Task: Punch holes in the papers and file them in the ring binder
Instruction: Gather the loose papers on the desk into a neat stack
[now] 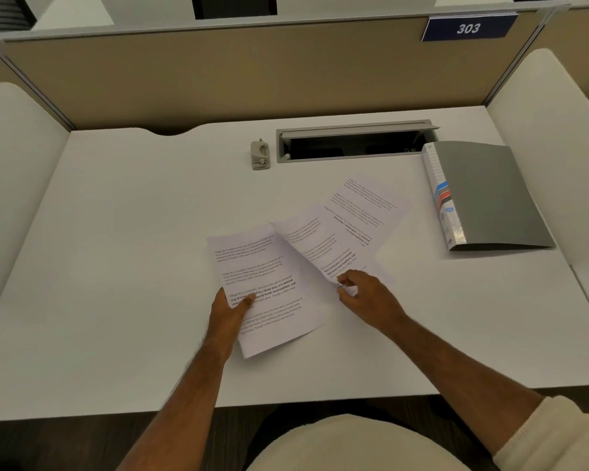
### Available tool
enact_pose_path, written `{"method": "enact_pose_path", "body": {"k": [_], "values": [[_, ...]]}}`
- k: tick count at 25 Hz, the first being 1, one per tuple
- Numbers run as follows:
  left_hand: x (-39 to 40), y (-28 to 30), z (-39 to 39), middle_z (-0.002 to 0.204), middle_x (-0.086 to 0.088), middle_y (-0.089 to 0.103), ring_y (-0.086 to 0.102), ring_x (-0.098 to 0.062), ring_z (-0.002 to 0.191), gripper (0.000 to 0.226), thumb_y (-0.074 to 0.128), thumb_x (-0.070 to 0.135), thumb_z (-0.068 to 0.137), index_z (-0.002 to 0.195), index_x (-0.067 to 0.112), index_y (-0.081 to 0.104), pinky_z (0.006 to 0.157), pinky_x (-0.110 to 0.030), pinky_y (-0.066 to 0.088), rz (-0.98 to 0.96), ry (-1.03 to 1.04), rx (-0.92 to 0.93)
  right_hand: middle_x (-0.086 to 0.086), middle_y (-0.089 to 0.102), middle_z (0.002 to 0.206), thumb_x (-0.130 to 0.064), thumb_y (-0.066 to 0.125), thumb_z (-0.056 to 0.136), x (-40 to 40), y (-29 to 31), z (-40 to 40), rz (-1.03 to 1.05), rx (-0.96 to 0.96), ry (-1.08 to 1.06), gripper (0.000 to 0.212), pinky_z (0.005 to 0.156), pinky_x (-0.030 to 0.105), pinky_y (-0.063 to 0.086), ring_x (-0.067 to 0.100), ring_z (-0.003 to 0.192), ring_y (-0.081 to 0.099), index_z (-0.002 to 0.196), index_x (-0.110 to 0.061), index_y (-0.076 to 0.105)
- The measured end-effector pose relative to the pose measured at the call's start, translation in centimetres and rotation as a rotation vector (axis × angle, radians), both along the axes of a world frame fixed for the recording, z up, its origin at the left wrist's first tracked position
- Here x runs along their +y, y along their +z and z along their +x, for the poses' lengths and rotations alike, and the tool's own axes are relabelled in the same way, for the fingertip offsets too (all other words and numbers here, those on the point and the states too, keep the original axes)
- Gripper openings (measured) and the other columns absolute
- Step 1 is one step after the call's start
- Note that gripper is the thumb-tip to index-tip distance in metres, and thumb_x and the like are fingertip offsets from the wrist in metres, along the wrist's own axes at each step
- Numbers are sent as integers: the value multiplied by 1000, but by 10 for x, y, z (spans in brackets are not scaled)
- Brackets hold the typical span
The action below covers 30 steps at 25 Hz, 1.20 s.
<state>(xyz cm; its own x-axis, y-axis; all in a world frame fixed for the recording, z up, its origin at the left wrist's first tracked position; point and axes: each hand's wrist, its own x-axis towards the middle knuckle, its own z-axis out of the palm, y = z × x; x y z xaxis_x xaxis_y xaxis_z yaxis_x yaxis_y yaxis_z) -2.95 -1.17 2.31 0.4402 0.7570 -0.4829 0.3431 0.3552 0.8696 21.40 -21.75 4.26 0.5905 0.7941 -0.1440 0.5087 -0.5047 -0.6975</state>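
Papers not punched yet, nothing filed, so the task looks near its start: gathering only. Left hand (230,309) lies on the near-left sheet (264,290), thumb on the printed face, other fingers along or under the sheet's left edge, hard to tell which; it looks like a pinch on that edge. Beyond those fingertips and slightly right, the hole punch (260,154) stands alone by the rear of the desk (116,266), well apart from both hands and untouched. Right of the left thumb, the middle sheet (315,239) overlaps the first one, and a third sheet (364,205) fans out farther back-right. Right hand (363,292) curls its fingers closed around the near corner of the middle sheet, lifting or bunching it a bit. Beyond and right of these fingers the ring binder (490,195) lies closed and flat, just past the third sheet's far corner, beside the cable tray slot (354,142).

Left to do: square the stack, punch, open binder, file.

Room: wide bare desk left of the left hand, clear strip between the fingers and the near desk edge. Divider wall (218,79) closes the back, side panels close both ends.
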Motion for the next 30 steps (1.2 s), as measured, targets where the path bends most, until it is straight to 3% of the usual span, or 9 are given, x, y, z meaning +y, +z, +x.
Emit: {"method": "enact_pose_path", "body": {"k": [4, 7, 11, 14, 19, 21, 23, 27, 30], "values": [[-5, 2, 4, 125, 4, 72, 72, -17, 108, 43, 74, 20, 94, 134, 22, 59, 86, -35, 62, -1, -4, 5, -2, 71, 101, -29, 66, 93, 30, 9, -30, -11, 72, 100, 17, 78, 31, 54, 14, 89, 66, 102, -14, 65], [-8, 4, 5, 123, 3, 73, 74, -19, 106, 42, 73, 22, 95, 134, 25, 59, 87, -42, 63, -14, -20, 16, -3, 70, 109, -34, 65, 94, 49, 9, -50, -18, 158, 176, 21, 80, 29, 57, 10, 97, 66, 105, -17, 64], [-13, 12, 5, 120, 6, 74, 76, -17, 102, 37, 66, 23, 100, 136, 29, 58, 80, -37, 64, -60, -23, -12, 0, 69, 114, -36, 65, 95, 68, 8, -75, -38, 238, 246, 23, 84, 31, 59, 9, 100, 66, 107, -17, 61], [-13, 14, 6, 123, 3, 74, 75, -17, 103, 34, 53, 40, 105, 137, 31, 57, 84, -42, 64, -134, 11, -4, 1, 67, 119, -36, 66, 94, 77, 8, -90, -79, 286, 288, 26, 88, 33, 59, 13, 103, 66, 109, -16, 60], [-4, 18, 3, 130, -1, 72, 72, -27, 114, 56, 28, 62, 104, 143, 33, 56, 96, -53, 57, -258, -52, -112, -1, 59, 138, -44, 68, 91, 86, 12, -104, -158, 377, 339, 46, 94, 27, 53, 17, 121, 62, 128, -18, 57], [-3, 21, 4, 129, 0, 72, 72, -27, 112, 51, 34, 60, 104, 142, 34, 55, 93, -52, 59, -244, -62, -102, -1, 56, 143, -43, 67, 93, 85, 9, -107, -166, 407, 349, 48, 97, 29, 53, 18, 126, 59, 133, -19, 53], [-4, 22, 3, 128, 2, 73, 74, -23, 108, 35, 52, 44, 104, 138, 34, 56, 86, -46, 63, -157, -72, -54, 0, 56, 143, -39, 65, 95, 84, 8, -108, -171, 402, 353, 44, 95, 25, 53, 19, 127, 59, 132, -19, 51], [-2, 26, -1, 123, 10, 69, 71, -17, 107, 41, 67, 18, 99, 134, 35, 53, 70, -24, 62, -17, -60, 6, -4, 56, 123, -32, 65, 95, 82, 11, -95, -142, 345, 318, 30, 86, 17, 49, 14, 112, 58, 120, -21, 53], [5, 31, -7, 123, 10, 69, 72, -15, 106, 47, 70, 20, 97, 138, 31, 51, 71, -24, 62, 28, -50, 5, -4, 51, 124, -35, 70, 91, 80, 2, -73, -68, 204, 194, 39, 93, 31, 50, 15, 115, 51, 122, -21, 51]]}}
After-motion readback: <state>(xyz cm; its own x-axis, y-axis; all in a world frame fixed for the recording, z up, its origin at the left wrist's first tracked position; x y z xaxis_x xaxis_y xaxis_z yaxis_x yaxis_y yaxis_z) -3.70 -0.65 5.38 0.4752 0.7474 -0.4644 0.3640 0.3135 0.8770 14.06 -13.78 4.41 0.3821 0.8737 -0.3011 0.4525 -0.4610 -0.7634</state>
